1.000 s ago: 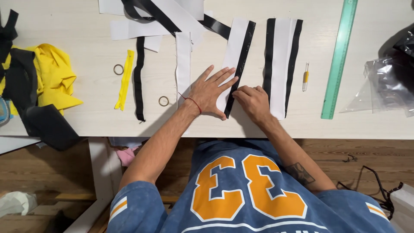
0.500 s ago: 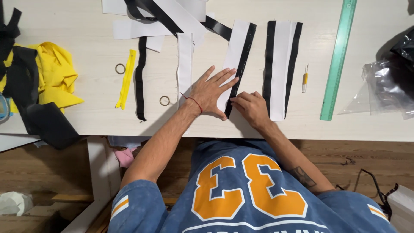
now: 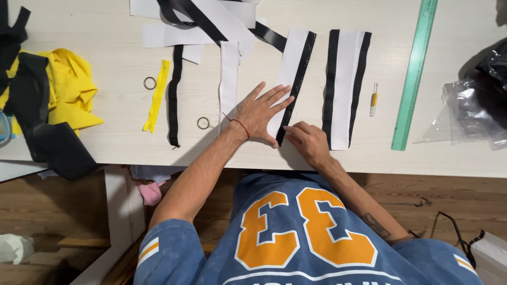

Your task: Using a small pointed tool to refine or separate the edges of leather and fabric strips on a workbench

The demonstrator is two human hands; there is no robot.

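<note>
Left grip [image 3: 260, 113] lies flat, fingers spread, pressing the white-and-black fabric strip [image 3: 293, 68] at centre frame; right grip [image 3: 307, 141], fingers curled, pinches the strip's lower end on the surface [image 3: 105, 142].

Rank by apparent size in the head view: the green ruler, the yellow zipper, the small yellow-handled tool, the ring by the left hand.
1. Green ruler, by far the longest.
2. Yellow zipper.
3. Yellow-handled tool.
4. Ring, smallest.
All lie flat on the table, so nearness hardly skews this.
</note>
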